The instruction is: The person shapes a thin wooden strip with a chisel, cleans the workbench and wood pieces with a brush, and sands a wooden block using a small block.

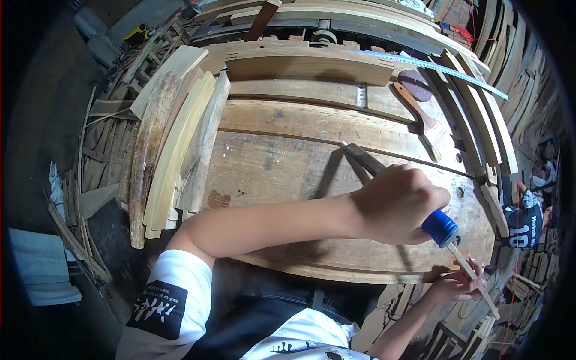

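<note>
My left hand (399, 207) is closed in a fist around what looks like a chisel. The chisel's dark flat blade (363, 159) slants toward the upper left over the workbench (264, 162). From the other side of the fist sticks out its blue ribbed end (441, 228); the grip between is hidden. Low at the right, past the bench edge, my right hand (459, 285) pinches a thin wooden stick (489, 303). The stick's upper end reaches the blue end; whether they are joined I cannot tell.
Stacked planks (171, 162) line the bench's left side. A long board (309, 65) lies across the back. At the right are a paintbrush (417, 111), a purple oval pad (415, 85), a measuring strip (447, 70) and wooden strips (480, 111). Another person (524, 222) is beyond the bench.
</note>
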Motion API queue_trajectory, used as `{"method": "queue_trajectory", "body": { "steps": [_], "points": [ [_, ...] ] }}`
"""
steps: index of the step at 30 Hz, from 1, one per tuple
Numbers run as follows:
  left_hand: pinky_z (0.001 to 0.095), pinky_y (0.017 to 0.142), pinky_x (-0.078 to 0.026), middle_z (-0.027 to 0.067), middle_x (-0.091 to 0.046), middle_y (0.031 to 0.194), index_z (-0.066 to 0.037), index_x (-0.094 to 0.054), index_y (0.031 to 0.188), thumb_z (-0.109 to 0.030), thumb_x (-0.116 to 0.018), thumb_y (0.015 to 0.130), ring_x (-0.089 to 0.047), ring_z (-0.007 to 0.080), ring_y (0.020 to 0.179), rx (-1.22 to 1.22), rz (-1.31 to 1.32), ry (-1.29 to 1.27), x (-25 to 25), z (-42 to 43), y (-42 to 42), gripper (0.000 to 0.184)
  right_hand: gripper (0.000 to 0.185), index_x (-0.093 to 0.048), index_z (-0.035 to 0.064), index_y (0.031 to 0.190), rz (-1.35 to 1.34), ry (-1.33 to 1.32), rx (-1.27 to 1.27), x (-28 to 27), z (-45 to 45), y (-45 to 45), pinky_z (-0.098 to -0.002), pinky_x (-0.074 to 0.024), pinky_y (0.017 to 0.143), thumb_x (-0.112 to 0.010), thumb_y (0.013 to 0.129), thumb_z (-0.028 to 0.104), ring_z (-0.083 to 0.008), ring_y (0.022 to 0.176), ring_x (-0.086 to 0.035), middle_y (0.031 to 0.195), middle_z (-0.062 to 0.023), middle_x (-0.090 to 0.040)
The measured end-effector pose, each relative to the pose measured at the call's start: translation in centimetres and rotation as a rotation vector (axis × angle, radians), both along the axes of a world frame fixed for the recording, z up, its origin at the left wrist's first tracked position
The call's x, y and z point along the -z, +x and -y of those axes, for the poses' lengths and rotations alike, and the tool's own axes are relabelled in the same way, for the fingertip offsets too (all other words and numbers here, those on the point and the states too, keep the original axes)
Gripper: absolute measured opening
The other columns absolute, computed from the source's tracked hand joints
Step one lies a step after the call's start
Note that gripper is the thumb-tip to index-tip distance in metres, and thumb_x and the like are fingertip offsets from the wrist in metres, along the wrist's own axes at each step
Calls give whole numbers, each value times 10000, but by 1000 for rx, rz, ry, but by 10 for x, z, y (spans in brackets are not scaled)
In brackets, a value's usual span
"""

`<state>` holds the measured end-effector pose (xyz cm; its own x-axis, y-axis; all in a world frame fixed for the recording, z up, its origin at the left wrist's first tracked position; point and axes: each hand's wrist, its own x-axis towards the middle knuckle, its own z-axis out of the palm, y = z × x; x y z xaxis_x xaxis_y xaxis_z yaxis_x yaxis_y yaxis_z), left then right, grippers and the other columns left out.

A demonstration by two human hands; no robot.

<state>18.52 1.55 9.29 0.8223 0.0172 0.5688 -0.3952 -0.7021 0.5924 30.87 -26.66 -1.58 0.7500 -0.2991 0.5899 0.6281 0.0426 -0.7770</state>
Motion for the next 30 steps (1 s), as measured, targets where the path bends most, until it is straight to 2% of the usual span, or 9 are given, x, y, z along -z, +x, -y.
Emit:
{"method": "queue_trajectory", "body": {
  "steps": [7,13,22,30],
  "points": [
    [366,639,-579,128,-691,751,-40,-607,884,-63,-806,607,-720,285,687,57,13,75,15,4,0,341,409,-439,2,992,-1,-42,39,-6,-5,-2,-313,-528,530,-505,1019,405,-218,655,-614,882,-175,-622],
    [368,623,-569,125,-680,731,-36,-588,849,-78,-817,611,-712,287,669,28,-8,138,22,3,1,333,396,-428,-1,982,-20,-40,34,-11,-10,-6,-306,-523,523,-493,1026,387,-213,638,-607,884,-172,-619],
    [378,552,-565,124,-654,660,-49,-556,746,-164,-737,715,-702,290,612,-34,-70,261,40,16,6,216,372,-418,-7,1000,-36,-5,10,-15,-12,-9,-309,-522,512,-508,1018,354,-225,597,-608,895,-185,-622],
    [361,528,-560,88,-623,618,-65,-557,709,-162,-695,702,-689,255,577,-92,88,322,61,14,8,169,363,-417,-15,1029,-28,58,-20,-9,-7,-2,-321,-519,501,-520,1008,333,-236,593,-606,896,-196,-634]
  ]
}}
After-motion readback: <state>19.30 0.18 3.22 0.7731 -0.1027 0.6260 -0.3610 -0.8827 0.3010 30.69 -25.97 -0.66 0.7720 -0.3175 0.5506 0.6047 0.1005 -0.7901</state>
